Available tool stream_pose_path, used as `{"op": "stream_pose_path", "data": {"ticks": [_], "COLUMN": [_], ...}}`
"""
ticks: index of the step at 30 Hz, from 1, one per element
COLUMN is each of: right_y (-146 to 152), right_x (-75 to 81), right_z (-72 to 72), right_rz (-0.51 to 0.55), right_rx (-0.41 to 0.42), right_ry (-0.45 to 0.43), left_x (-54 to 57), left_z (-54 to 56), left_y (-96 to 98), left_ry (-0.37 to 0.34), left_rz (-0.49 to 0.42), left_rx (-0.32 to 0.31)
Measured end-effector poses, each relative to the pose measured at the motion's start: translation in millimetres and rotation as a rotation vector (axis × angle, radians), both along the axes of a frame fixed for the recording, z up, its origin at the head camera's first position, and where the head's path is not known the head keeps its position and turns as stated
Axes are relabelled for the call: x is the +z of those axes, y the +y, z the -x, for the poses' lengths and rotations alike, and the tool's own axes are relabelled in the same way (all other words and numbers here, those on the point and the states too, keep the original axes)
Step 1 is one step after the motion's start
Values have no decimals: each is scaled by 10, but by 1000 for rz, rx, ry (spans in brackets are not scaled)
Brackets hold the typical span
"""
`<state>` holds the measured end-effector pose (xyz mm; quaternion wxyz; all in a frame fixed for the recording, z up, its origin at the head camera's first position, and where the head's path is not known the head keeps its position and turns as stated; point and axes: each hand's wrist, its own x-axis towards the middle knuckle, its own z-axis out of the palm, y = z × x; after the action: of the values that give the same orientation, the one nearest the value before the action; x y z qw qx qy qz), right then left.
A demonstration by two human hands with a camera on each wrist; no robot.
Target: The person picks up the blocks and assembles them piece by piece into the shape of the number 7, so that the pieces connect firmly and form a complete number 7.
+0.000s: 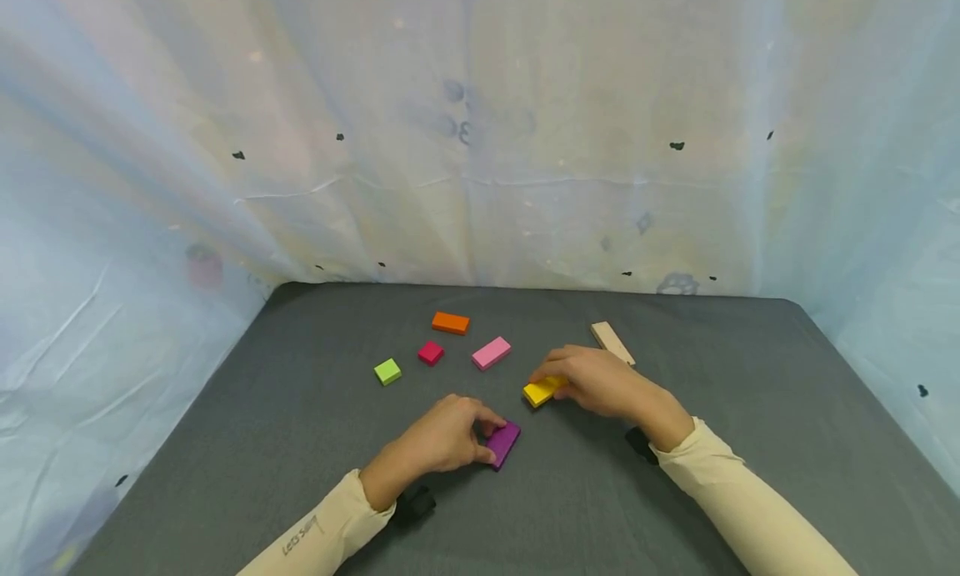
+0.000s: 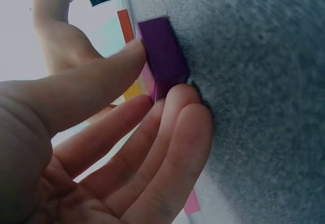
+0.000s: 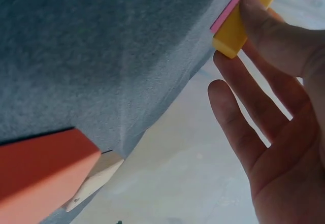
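Observation:
My left hand (image 1: pixel 444 436) pinches a purple block (image 1: pixel 505 448) between thumb and fingers on the grey table. In the left wrist view, the thumb sits on one side of the purple block (image 2: pixel 161 49) and the fingertips at its end. Farther forward and to the right, my right hand (image 1: pixel 602 379) holds a yellow block (image 1: pixel 538 392). The right wrist view shows thumb and fingers on opposite sides of the yellow block (image 3: pixel 232 35), with the other fingers spread loosely. Part of the yellow block is hidden under the right hand in the head view.
Beyond the hands lie a pink block (image 1: pixel 491 353), an orange block (image 1: pixel 451 323), a red block (image 1: pixel 431 353) and a lime green block (image 1: pixel 387 372). A plain wooden block (image 1: pixel 611 341) is behind the right hand. An orange-red block (image 3: pixel 45 170) looms near the right wrist. Hanging sheets enclose the table.

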<state>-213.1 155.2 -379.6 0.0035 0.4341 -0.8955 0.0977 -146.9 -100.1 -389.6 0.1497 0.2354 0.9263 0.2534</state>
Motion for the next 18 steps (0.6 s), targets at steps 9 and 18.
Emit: {"op": "stream_pose_path", "data": {"ticks": [9, 18], "right_y": [-16, -84], "right_x": [27, -34], "right_z": [-23, -15], "right_rz": [-4, 6], "right_rx": [42, 84], "right_ry": [1, -54], "left_x": [36, -9], "left_z": [-44, -75], "left_y": [45, 37], "left_ry": [20, 21], "left_rz": [17, 1], "left_rx": [0, 20]}}
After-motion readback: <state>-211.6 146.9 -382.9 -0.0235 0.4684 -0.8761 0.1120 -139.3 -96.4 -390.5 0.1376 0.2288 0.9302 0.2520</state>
